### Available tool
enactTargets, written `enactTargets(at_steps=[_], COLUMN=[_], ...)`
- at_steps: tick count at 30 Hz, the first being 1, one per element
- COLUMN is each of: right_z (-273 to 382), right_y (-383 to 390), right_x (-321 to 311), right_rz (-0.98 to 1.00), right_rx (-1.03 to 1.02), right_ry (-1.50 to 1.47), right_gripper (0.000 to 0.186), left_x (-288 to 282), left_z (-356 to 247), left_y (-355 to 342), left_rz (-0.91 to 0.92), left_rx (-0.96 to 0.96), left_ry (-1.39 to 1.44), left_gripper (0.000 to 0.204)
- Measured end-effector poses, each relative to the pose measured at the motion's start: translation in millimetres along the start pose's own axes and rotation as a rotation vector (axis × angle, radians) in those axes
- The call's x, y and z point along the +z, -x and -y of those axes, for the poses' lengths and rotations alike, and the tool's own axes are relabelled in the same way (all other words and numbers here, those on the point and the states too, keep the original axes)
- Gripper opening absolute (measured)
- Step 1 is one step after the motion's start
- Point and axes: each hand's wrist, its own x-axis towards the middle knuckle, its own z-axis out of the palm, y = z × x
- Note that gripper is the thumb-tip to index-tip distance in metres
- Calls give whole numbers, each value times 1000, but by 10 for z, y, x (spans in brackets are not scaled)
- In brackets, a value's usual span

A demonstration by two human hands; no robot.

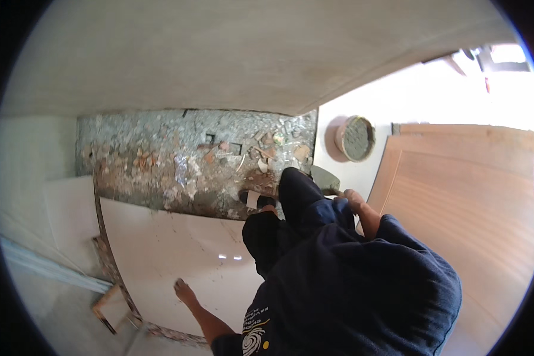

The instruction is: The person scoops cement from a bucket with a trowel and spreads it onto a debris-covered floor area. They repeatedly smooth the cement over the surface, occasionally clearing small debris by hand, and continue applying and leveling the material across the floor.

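Observation:
My left hand is over a large glossy pale tile at the lower left, its fingers loosely bent and holding nothing that I can see. On my right, beside my knee, my right hand is closed on the handle of a trowel, whose broad blade carries grey. A tub of grey mortar stands on the white floor beyond the trowel. My legs and sandalled foot are at the tile's far edge, by rough rubble-strewn ground.
A wooden door occupies the right side. A plain wall runs across the far side, with another wall at left. Pale long strips and a small wooden frame lie at the lower left. Broken bits litter the rough ground.

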Motion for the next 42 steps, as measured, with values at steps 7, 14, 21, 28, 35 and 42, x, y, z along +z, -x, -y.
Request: enactTargets(at_steps=[7,14,21,28,35,42], right_z=[-626,-1075,-1449,-1618,-1172,-1263], right_y=[14,-156,-1666,-3405,-4091,-3858], right_x=[36,95,148,171,434,449], right_rz=[-37,-378,-584,-787,-807,-638], right_rx=[-169,143,286,343,207,99], right_ry=[-56,-521,-407,-249,-396,-881], right_gripper=[53,47,45,41,39,44], left_x=[697,2543,4796,7044,7984,8111], left_z=[-3516,-5407,-5517,-5512,-5965,-5849], left_y=[-1334,-279,-135,299,994,579], left_rz=[138,722,1031,1281,1321,1177], left_rx=[367,916,1061,1098,1482,1734], left_ry=[107,-83,-199,245,270,21], left_gripper=[49,40,39,57,102,92])
